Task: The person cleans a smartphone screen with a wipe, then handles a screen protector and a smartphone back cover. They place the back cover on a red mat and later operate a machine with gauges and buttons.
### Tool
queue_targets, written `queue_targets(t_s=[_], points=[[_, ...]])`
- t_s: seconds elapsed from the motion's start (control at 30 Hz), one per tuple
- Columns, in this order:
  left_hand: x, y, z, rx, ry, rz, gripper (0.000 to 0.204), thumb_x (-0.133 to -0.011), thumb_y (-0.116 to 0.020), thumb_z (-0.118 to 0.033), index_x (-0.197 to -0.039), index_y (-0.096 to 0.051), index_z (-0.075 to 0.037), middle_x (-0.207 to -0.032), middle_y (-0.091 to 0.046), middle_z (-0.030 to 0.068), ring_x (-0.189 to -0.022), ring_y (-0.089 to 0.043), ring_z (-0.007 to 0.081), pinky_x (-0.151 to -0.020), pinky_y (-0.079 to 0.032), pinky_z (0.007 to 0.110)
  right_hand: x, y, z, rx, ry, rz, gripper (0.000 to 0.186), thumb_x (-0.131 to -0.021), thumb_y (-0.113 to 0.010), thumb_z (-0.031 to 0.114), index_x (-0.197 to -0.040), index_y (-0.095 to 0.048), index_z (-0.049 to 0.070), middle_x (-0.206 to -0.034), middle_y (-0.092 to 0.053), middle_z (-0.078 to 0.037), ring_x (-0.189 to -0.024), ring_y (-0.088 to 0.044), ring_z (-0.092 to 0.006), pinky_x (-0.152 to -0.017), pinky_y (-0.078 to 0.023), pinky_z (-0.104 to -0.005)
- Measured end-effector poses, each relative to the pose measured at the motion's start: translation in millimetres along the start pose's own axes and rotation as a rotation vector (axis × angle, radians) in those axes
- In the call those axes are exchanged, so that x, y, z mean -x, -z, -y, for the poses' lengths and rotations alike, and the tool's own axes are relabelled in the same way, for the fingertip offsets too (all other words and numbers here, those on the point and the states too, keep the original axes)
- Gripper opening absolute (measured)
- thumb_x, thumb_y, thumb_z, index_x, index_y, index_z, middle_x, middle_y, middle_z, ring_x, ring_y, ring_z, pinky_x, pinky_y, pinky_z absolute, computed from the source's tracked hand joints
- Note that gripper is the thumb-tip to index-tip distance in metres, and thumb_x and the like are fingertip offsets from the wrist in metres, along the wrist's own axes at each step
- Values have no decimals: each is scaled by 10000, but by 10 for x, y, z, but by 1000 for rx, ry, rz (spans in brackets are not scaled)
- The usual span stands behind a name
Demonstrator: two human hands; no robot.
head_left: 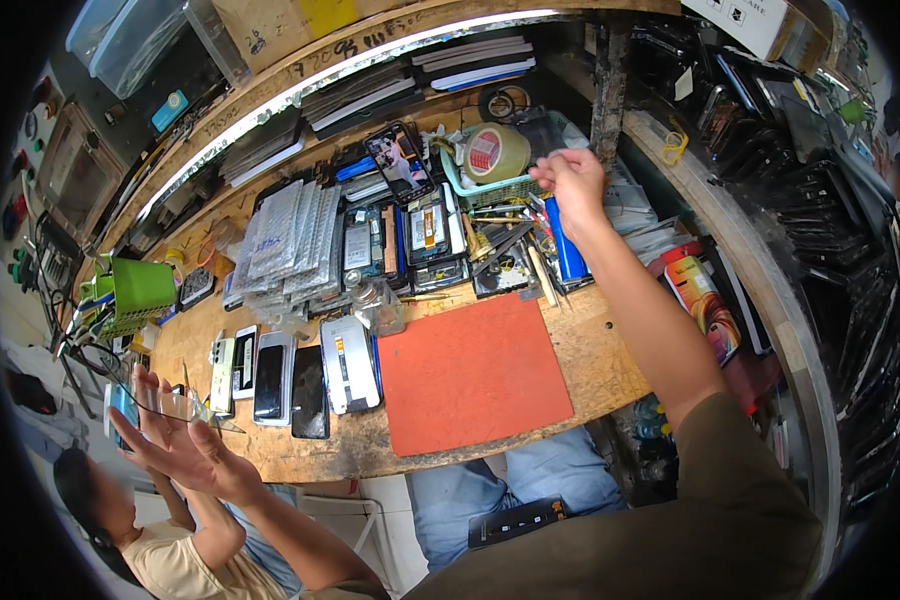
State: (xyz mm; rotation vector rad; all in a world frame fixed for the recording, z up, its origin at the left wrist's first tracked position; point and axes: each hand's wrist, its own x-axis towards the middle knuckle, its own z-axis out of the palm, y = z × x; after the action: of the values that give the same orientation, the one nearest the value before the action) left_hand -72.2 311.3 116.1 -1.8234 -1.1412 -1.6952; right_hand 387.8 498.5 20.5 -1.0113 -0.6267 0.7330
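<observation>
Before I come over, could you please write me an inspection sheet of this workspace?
Surface: worn wooden bench with an orange-red mat, nothing seen on the mat.
Work items: tape roll in a pale green basket, nearest the right hand.
Clutter: phones in a row left of the mat; bubble-wrapped packs stacked behind them.
Hands: right has curled fingers, contact unclear; left hand is raised, fingers spread.
Cables: dark cables at far left; ends unclear.
Surroundings: another person at lower left; dark flat items densely racked at right.
</observation>
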Motion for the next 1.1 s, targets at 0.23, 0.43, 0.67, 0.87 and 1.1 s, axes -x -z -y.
queue_targets(t_s=[0.23, 0.43, 0.67, 0.87, 1.1], points=[[52, 63, 24, -3, 14, 36, 899, -1057, -617, -433, -1657, -110, 6, -1488, -495, 354, -1421, -497, 411, -1204, -356, 527, 286, 153, -119, 185, 108, 359, 364, -1000, -653, 4, -1346, -548, -41, -1065, -720, -120, -883, -705, -144, -763, -558, -256], [161, 112, 53, 40, 100, 23, 969, -1023, -666, -465, -1663, -112, 7, -1494, -511, 330, -1357, -552, 380, -1170, -394, 490, 840, 840, 132, 240, 211, 407, 87, -960, -728, 2, -1039, -696, -16, -983, -720, -52, -914, -677, -88, -826, -550, -242], [181, 161, 141, 88, 180, 67, 912, -1024, -681, -246, -1668, -81, -7, -1536, -484, 302, -1385, -515, 364, -1157, -402, 481, 1870, 1680, 939, 404, -413, 1285, 401, -1031, -681, 323, -1239, -691, -20, -971, -750, -143, -874, -737, -200, -781, -586, -308], [182, 68, 153, 139, 190, 55, 835, -1041, -641, -112, -1680, -107, -58, -1549, -497, 273, -1413, -501, 300, -1136, -403, 402, 2553, 1840, 336, 1235, -349, 1394, 664, -1001, -665, 477, -1456, -557, 5, -1426, -593, -262, -1318, -554, -450, -1112, -456, -452], [140, -15, 78, 192, 264, -5, 992, -941, -793, -157, -1677, -141, -21, -1499, -548, 240, -1390, -528, 286, -1155, -368, 408, 2707, 2394, -905, 963, -605, 927, 694, -1047, -593, 511, -1535, -485, 29, -1598, -479, -185, -1517, -386, -327, -1233, -295, -424]])
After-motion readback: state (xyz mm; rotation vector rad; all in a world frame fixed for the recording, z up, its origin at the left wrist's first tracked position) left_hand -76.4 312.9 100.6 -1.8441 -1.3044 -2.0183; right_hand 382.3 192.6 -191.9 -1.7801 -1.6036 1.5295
